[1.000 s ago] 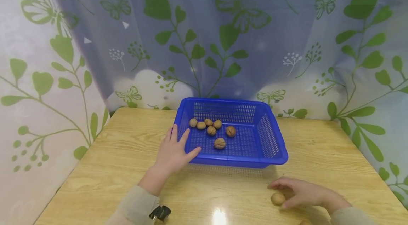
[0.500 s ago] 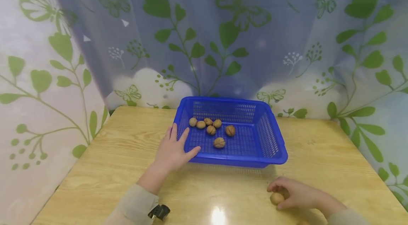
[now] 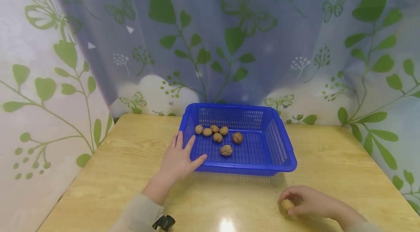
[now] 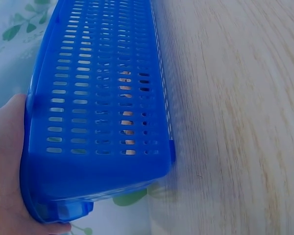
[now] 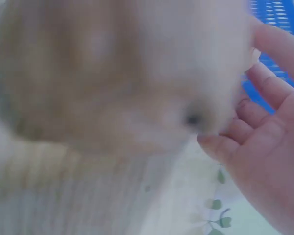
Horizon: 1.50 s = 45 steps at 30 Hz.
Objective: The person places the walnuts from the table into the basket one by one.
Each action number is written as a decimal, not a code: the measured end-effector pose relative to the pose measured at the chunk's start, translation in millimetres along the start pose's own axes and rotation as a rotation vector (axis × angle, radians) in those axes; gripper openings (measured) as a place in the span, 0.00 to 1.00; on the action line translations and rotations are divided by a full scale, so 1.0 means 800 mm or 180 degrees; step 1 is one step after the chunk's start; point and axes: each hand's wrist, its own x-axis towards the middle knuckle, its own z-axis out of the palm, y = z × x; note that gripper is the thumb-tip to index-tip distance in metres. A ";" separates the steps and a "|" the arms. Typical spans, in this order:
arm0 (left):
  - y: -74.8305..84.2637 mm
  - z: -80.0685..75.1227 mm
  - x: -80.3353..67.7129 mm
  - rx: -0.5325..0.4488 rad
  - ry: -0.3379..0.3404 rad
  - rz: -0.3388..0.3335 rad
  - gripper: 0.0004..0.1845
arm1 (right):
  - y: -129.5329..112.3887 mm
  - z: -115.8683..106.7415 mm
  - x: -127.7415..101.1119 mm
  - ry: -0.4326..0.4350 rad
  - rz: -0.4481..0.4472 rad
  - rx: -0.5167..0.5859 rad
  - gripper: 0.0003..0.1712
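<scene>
A blue plastic basket stands on the wooden table with several walnuts on its floor. My left hand rests on the basket's near left corner, fingers straight over the rim and thumb along the front wall. In the left wrist view the perforated basket wall fills the frame, with my palm against its corner. In front of the basket, to the right, my right hand curls its fingers round a single walnut just above the tabletop. That walnut is a close blur in the right wrist view.
The wooden table runs to an edge on the left and at the back. A leaf-and-butterfly patterned curtain hangs right behind the basket. A dark strap clip sits at my left sleeve.
My right hand's fingers have curled closer round the walnut on the table. The left hand has stayed on the basket's corner, and the view has shifted slightly.
</scene>
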 end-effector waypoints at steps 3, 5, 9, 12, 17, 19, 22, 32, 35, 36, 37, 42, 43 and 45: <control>-0.001 0.002 -0.001 -0.0004 0.0044 0.0015 0.45 | -0.009 -0.003 -0.003 0.0019 0.0086 0.0293 0.16; -0.001 0.002 -0.002 0.0019 0.0065 0.0034 0.45 | -0.019 -0.007 -0.007 0.0056 0.0208 0.0434 0.16; 0.000 0.003 -0.002 0.0021 0.0045 0.0104 0.45 | -0.040 -0.020 -0.011 0.0167 0.0377 0.0726 0.17; -0.001 0.006 0.000 0.0015 0.0056 0.0105 0.45 | -0.054 -0.031 -0.009 0.0311 0.0364 0.0772 0.16; -0.002 0.007 -0.001 0.0018 0.0070 0.0093 0.45 | -0.071 -0.043 -0.008 0.0503 0.0427 0.0648 0.16; 0.000 0.006 -0.002 0.0001 0.0029 0.0098 0.45 | -0.076 -0.046 -0.010 0.0600 0.0493 0.0508 0.16; 0.002 0.005 -0.002 -0.0017 0.0004 0.0093 0.45 | -0.083 -0.052 -0.008 0.0748 0.0553 0.0413 0.17; -0.003 -0.001 -0.001 -0.0009 -0.0054 0.0080 0.46 | -0.108 -0.070 0.020 0.0990 0.0682 0.0325 0.19; -0.006 -0.002 -0.001 0.0012 -0.0011 0.0064 0.46 | -0.110 -0.073 0.032 0.0974 0.0704 0.0383 0.20; -0.007 -0.003 -0.001 0.0024 0.0008 0.0063 0.46 | -0.110 -0.074 0.036 0.0981 0.0711 0.0410 0.20; -0.007 -0.004 -0.001 0.0028 0.0019 0.0058 0.45 | -0.110 -0.076 0.040 0.0978 0.0707 0.0428 0.21; -0.002 -0.007 -0.002 0.0030 -0.0002 0.0113 0.45 | -0.112 -0.086 0.057 0.1022 0.0793 0.0370 0.22; 0.000 -0.007 -0.002 0.0033 -0.0014 0.0115 0.45 | -0.111 -0.088 0.061 0.1031 0.0801 0.0337 0.22; 0.002 -0.005 -0.001 0.0033 -0.0029 0.0114 0.45 | -0.109 -0.093 0.070 0.1044 0.0822 0.0317 0.22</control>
